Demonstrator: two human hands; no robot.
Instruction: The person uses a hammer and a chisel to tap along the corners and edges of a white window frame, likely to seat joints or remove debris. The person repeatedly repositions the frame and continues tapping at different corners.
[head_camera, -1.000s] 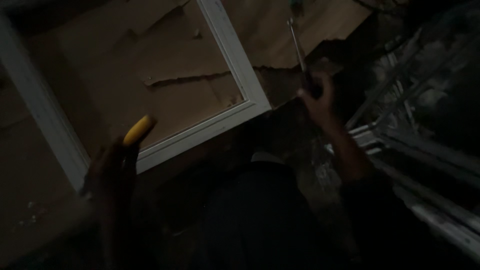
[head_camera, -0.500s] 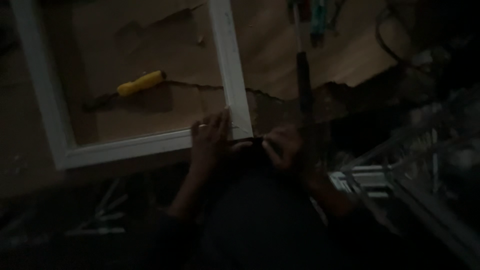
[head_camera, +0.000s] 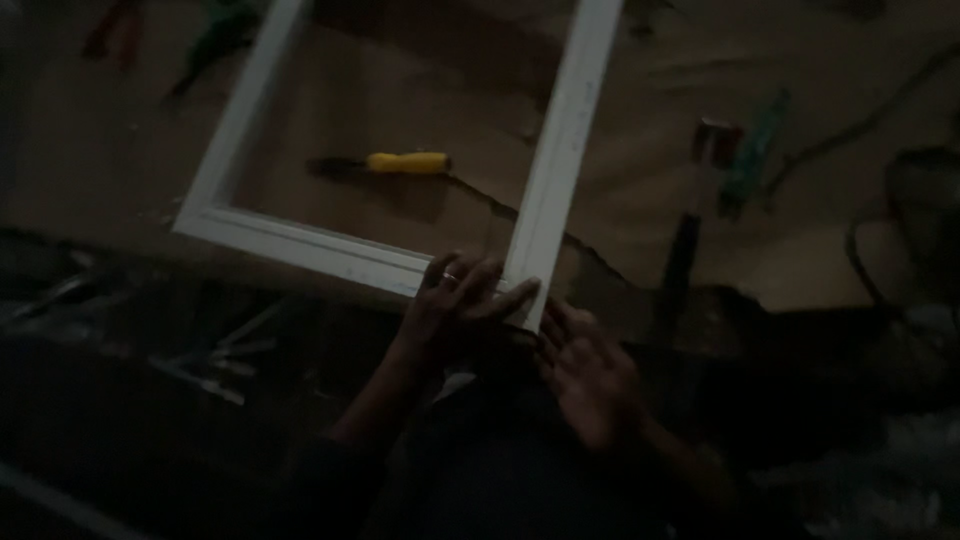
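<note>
Frame (head_camera: 560, 160): laid flat on cardboard (head_camera: 420, 60), near right corner at the hands | left hand (head_camera: 462, 300): pressed flat on corner, steadying it | right hand (head_camera: 590, 375): open, empty, beside corner | screwdriver (head_camera: 405, 163): inside frame, far.

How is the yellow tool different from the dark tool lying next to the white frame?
The yellow-handled tool lies inside the white frame, while the dark-handled tool lies outside it, on the right. The yellow-handled tool's grip is bright and lies nearly crosswise; the dark-handled tool's grip is almost black and runs more up and down. Both rest on the brown cardboard, untouched by the left hand or right hand.
</note>
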